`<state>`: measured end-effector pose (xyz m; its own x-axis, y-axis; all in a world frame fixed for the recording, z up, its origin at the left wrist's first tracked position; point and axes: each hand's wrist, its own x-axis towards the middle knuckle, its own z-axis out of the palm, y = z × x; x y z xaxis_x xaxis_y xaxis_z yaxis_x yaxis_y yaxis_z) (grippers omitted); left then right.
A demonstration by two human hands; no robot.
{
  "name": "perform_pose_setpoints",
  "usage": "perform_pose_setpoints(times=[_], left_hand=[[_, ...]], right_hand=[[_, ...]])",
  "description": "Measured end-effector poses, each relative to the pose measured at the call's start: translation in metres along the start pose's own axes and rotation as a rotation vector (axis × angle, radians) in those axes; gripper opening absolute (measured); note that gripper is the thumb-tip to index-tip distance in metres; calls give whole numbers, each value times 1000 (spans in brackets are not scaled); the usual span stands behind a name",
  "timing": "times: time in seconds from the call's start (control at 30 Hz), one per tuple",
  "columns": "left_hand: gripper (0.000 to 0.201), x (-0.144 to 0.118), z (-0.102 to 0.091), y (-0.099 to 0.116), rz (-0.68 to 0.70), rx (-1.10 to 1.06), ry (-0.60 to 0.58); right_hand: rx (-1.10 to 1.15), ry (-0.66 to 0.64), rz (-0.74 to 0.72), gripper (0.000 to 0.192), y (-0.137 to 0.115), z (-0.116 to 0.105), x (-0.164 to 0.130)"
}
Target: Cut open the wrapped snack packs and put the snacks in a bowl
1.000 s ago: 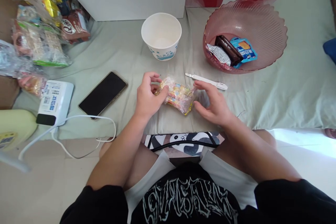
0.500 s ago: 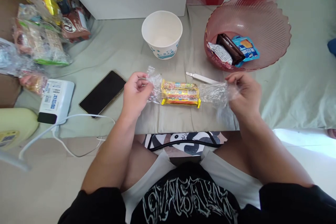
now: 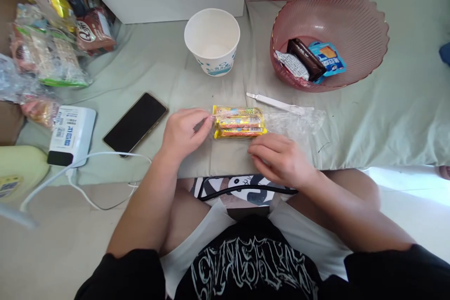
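Observation:
A yellow candy pack [image 3: 239, 122] in clear plastic wrap [image 3: 297, 119] lies on the pale green cloth [image 3: 369, 122] in front of me. My left hand [image 3: 184, 132] pinches the wrap's left end against the pack. Just below and to the right of the pack, my right hand [image 3: 279, 159] hovers with fingers loosely curled, holding nothing. The right end of the wrap lies spread out and loose on the cloth.
A white paper cup [image 3: 213, 40] stands behind the pack. A pink ribbed bowl [image 3: 355, 23] at the back right holds wrapped snacks. A white slim tool [image 3: 276, 102] lies by the wrap. A black phone [image 3: 135, 122], a power bank [image 3: 70, 133] with cable, and snack bags [image 3: 49, 47] sit at the left.
The wrap was stretched out sideways between both hands. My right hand then let go of its end and moved down and left; my left hand still grips the left end.

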<state>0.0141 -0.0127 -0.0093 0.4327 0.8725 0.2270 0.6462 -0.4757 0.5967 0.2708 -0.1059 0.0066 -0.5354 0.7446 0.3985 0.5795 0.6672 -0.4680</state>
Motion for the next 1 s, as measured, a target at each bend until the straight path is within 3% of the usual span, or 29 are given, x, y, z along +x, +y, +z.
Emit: perform_pose_setpoints(times=[0.1, 0.2, 0.33, 0.43, 0.6, 0.7, 0.83, 1.0], left_hand=[[30, -1, -5, 7, -237, -227, -18], [30, 0, -7, 9, -349, -414, -27], [27, 3, -4, 6, -376, -439, 40], [30, 6, -2, 2, -353, -396, 101], [38, 11, 3, -6, -328, -365, 184], [39, 14, 7, -10, -378, -389, 191], [34, 17, 10, -12, -364, -333, 197], [35, 18, 12, -11, -357, -320, 192]], right_hand=[[-49, 72, 46, 22, 8, 8, -1], [-173, 24, 133, 35, 13, 14, -1], [-311, -24, 195, 34, 14, 21, 4], [-361, 3, 136, 17, 12, 22, 9], [-341, 83, 4, 15, 0, 9, 13], [-284, 9, -28, 9, -6, -2, 12], [-335, -92, 45, 40, -4, -9, 8], [-402, -193, 14, 29, -8, -9, 7]])
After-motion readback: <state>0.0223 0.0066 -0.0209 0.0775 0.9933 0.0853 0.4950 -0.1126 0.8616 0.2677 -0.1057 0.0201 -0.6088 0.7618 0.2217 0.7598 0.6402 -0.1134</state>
